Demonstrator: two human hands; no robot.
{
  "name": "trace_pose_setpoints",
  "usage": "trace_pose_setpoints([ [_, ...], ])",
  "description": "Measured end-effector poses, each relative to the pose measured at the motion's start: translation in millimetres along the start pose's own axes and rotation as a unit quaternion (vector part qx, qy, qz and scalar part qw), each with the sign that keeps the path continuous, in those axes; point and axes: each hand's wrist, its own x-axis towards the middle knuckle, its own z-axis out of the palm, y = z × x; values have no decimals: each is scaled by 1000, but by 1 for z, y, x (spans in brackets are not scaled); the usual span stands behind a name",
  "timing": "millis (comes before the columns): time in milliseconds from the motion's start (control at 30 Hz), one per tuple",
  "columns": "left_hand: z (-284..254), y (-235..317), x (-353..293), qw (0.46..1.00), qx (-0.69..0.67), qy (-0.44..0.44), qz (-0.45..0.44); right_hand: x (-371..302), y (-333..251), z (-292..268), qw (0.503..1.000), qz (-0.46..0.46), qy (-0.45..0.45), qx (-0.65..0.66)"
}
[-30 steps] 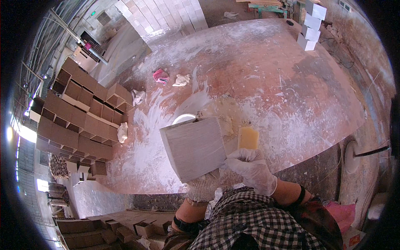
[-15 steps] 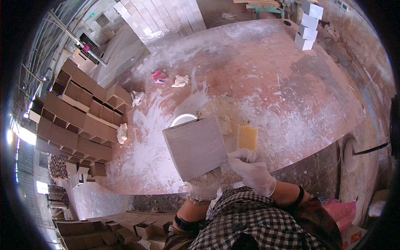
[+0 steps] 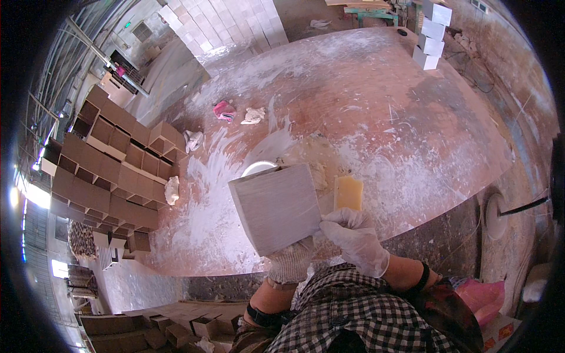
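Observation:
A square box (image 3: 276, 209) with a pale, streaky, whitish-grey face is held up in front of me over the table. My left hand (image 3: 291, 263), in a knitted glove, supports it from below, its fingers hidden by the box. At the box's lower right edge is my right hand (image 3: 356, 241), in a thin white glove. Its thumb and forefinger are pinched together there; whether anything small is between them I cannot make out. Behind the box shows the white rim of a round container (image 3: 259, 168). A yellow rectangular scraper-like piece (image 3: 349, 193) lies just beyond my right hand.
The big reddish table (image 3: 365, 106) is smeared with white. Brown open boxes (image 3: 112, 170) are stacked at left. Crumpled cloths (image 3: 224, 111) lie farther back. White boxes form a stack (image 3: 431, 38) at the far right and a wall (image 3: 226, 26) at the back.
The whole view has shifted very slightly. Both hands and the box keep the same position relative to each other.

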Motion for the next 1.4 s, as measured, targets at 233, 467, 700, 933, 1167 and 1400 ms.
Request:
trace_pose_setpoints([
  [233, 1, -2, 4, 999, 13, 50, 15, -1, 5, 6, 999, -11, 32, -10],
  [467, -3, -5, 1, 997, 28, 66, 9, 0, 11, 8, 1000, -12, 17, 19],
  [700, -9, -5, 3, 990, 110, 59, 70, 1, 11, 6, 1000, -7, -4, 18],
  [933, -3, -3, 0, 998, 18, 51, 31, 1, 6, 6, 1000, -21, -3, 17],
  [1167, 25, -25, -15, 959, -230, 55, -156, 2, -1, 17, 999, -2, 15, 30],
  [1400, -6, -9, 9, 996, -26, 71, -38, 15, 9, 17, 1000, 19, 2, 16],
])
